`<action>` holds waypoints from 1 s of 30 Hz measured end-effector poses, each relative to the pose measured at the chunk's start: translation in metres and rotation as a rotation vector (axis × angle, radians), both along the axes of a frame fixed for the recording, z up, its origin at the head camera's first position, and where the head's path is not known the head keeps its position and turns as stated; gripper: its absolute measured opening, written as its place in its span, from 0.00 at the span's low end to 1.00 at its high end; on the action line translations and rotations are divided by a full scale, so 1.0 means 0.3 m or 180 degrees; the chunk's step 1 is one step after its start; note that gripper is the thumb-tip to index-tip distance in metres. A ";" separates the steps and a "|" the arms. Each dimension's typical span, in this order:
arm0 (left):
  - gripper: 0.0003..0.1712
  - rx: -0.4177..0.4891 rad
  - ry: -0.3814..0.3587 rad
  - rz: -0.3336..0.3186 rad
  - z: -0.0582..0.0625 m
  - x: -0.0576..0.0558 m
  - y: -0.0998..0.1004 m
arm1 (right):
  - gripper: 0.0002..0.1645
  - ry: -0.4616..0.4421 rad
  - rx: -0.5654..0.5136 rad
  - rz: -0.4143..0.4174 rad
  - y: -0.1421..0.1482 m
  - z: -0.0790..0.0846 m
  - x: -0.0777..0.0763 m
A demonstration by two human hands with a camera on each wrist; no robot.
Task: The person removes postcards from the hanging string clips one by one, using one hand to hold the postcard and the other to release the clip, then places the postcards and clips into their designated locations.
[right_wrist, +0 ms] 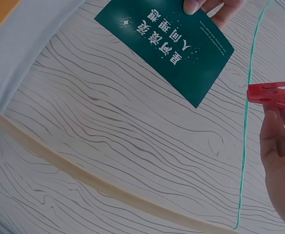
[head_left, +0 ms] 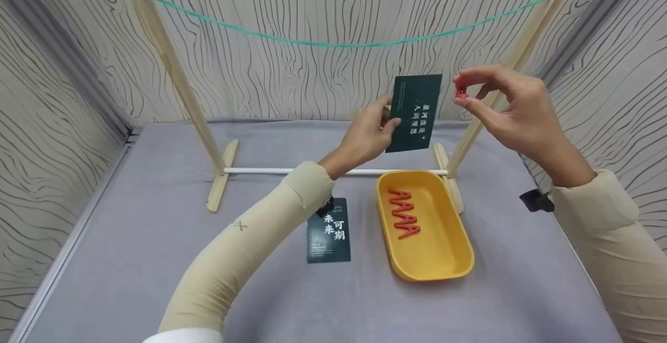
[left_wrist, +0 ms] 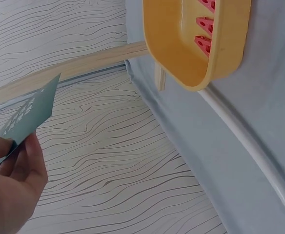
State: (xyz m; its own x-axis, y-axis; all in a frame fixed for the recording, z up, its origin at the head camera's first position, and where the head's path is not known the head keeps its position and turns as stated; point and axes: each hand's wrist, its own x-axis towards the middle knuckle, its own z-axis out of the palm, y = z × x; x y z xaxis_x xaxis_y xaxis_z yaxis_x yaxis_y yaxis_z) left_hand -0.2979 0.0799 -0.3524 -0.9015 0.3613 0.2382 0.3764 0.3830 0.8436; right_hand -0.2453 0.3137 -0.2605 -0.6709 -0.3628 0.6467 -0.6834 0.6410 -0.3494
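Note:
My left hand (head_left: 371, 130) pinches a dark green card (head_left: 415, 108) with white characters along its left edge, holding it up below the green string (head_left: 338, 45). To its right, my right hand (head_left: 516, 108) pinches a red clothespin (head_left: 460, 88) between thumb and fingers. In the right wrist view the clothespin (right_wrist: 272, 94) overlaps the string (right_wrist: 246, 136), and the card (right_wrist: 167, 48) is apart from it. The left wrist view shows the left thumb and fingers on the card (left_wrist: 32, 114).
Two wooden posts (head_left: 174, 74) hold the string, joined low by a white rod (head_left: 260, 171). A yellow tray (head_left: 437, 249) with several red clothespins (head_left: 405, 221) stands on the grey cloth (head_left: 140, 259). Another green card (head_left: 329, 244) lies left of it, partly under the left forearm.

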 end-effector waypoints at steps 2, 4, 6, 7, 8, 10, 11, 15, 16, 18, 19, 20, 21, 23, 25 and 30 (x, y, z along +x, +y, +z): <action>0.21 0.0009 0.0024 0.0009 -0.002 0.002 -0.010 | 0.24 0.0023 0.0040 0.0024 -0.004 -0.006 -0.001; 0.21 0.0009 0.0038 0.0025 -0.004 0.004 -0.017 | 0.23 0.0036 0.0061 0.0041 -0.009 -0.012 0.000; 0.22 -0.0004 0.0032 0.0052 -0.009 0.006 -0.025 | 0.23 0.0030 0.0080 0.0046 -0.015 -0.018 0.002; 0.22 -0.0015 0.0023 0.0069 -0.012 0.007 -0.028 | 0.23 0.0019 0.0085 0.0044 -0.019 -0.021 0.003; 0.23 -0.0022 0.0006 0.0085 -0.016 0.009 -0.032 | 0.22 -0.0004 0.0085 0.0045 -0.022 -0.026 0.005; 0.23 -0.0022 -0.0033 0.0115 -0.027 0.012 -0.041 | 0.22 -0.0062 0.0081 0.0059 -0.029 -0.035 0.009; 0.23 -0.0013 -0.0052 0.0128 -0.033 0.013 -0.046 | 0.22 -0.0093 0.0079 0.0064 -0.032 -0.040 0.011; 0.21 0.0040 -0.0123 0.0177 -0.058 0.017 -0.068 | 0.21 -0.0207 0.0080 0.0078 -0.046 -0.058 0.015; 0.21 0.0052 -0.0134 0.0184 -0.063 0.017 -0.074 | 0.21 -0.0220 0.0079 0.0073 -0.049 -0.062 0.016; 0.20 0.0068 -0.0138 0.0193 -0.073 0.014 -0.087 | 0.21 -0.0244 0.0084 0.0059 -0.054 -0.069 0.016; 0.20 0.0072 -0.0135 0.0196 -0.078 0.012 -0.093 | 0.21 -0.0251 0.0083 0.0054 -0.056 -0.072 0.016; 0.19 0.0078 -0.0135 0.0194 -0.081 0.011 -0.098 | 0.21 -0.0257 0.0087 0.0045 -0.056 -0.076 0.017; 0.19 0.0081 -0.0137 0.0193 -0.084 0.009 -0.102 | 0.21 -0.0261 0.0104 0.0036 -0.055 -0.079 0.018; 0.19 0.0100 -0.0139 0.0187 -0.090 0.005 -0.110 | 0.21 -0.0269 0.0150 0.0021 -0.053 -0.087 0.019; 0.19 0.0126 -0.0138 0.0175 -0.095 0.002 -0.116 | 0.21 -0.0278 0.0199 -0.0009 -0.051 -0.095 0.022; 0.20 0.0147 -0.0106 0.0159 -0.101 0.000 -0.122 | 0.21 -0.0290 0.0273 -0.0036 -0.040 -0.116 0.032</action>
